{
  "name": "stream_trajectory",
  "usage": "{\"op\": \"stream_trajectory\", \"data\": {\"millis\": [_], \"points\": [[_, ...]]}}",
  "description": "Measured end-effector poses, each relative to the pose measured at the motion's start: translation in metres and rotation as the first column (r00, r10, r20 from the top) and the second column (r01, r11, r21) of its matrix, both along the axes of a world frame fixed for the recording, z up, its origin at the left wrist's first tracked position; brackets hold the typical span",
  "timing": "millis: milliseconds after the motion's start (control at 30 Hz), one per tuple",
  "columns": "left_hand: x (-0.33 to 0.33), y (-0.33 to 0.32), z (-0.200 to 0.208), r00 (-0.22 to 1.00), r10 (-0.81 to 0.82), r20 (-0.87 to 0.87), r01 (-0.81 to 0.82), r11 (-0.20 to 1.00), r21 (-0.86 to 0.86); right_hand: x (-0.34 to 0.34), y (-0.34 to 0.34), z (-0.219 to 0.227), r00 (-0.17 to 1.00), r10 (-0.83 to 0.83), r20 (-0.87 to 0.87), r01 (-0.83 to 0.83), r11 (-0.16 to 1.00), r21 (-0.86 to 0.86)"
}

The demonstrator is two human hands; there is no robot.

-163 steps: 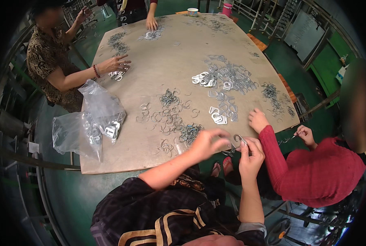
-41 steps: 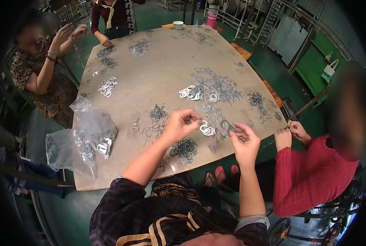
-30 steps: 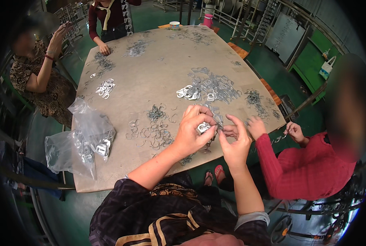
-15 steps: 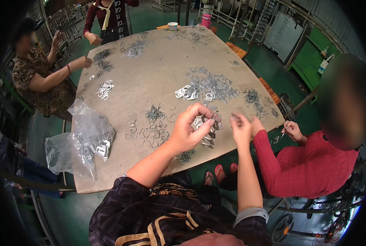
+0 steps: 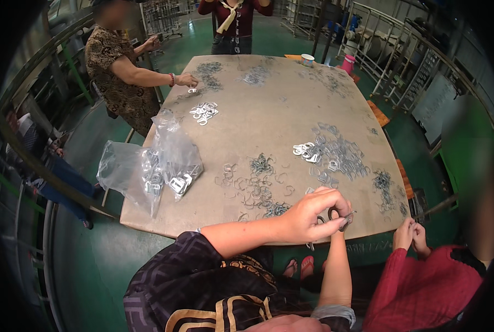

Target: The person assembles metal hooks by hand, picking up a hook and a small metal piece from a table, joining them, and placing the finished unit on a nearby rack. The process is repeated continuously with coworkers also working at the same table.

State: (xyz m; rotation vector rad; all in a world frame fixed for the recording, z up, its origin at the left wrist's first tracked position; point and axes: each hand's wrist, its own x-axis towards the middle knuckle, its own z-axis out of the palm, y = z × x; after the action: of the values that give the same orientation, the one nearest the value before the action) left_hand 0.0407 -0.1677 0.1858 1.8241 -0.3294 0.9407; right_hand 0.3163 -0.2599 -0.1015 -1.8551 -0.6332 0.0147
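Observation:
Above the near edge of the table, my left hand [image 5: 313, 216] is closed, thumb and fingers pinching a string of dark curved metal links [image 5: 333, 213]. A piece of the string hangs below the hand. My right hand [image 5: 338, 237] is up against the left from behind; its fingers are mostly hidden. Small C-shaped wire clips [image 5: 252, 188] lie scattered just left of my hands. Beyond my hands is a heap of flat silver metal loops [image 5: 338, 155], some brighter at its left side.
The brown-covered table [image 5: 247, 116] also bears a clear plastic bag [image 5: 172, 146] of metal pieces and more small piles. A co-worker in red [image 5: 418, 282] sits close at my right; another in a patterned shirt [image 5: 111, 66] reaches in at far left. A small tub [image 5: 307, 60] stands at the back.
The view has swung, so the table shows further left. My right hand has come in behind my left, from apart to together. The co-worker in red has drawn both hands together off the table.

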Motion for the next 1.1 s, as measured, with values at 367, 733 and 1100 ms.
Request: {"op": "stream_trajectory", "data": {"millis": [367, 733, 1100], "points": [[-0.01, -0.054, -0.051, 0.975, -0.042, -0.216, 0.033, 0.998, -0.046, -0.163, -0.108, 0.246, 0.924, 0.243, -0.296, -0.148, 0.94, 0.309], [-0.015, -0.086, -0.096, 0.965, 0.051, -0.258, -0.028, 0.996, 0.09, -0.209, -0.138, 0.231, 0.968, 0.166, -0.186, -0.124, 0.968, 0.218], [-0.033, -0.023, -0.133, 0.932, 0.082, -0.354, -0.057, 0.995, 0.083, -0.215, -0.169, 0.184, 0.964, 0.258, -0.063, -0.258, 0.966, 0.021]]}}
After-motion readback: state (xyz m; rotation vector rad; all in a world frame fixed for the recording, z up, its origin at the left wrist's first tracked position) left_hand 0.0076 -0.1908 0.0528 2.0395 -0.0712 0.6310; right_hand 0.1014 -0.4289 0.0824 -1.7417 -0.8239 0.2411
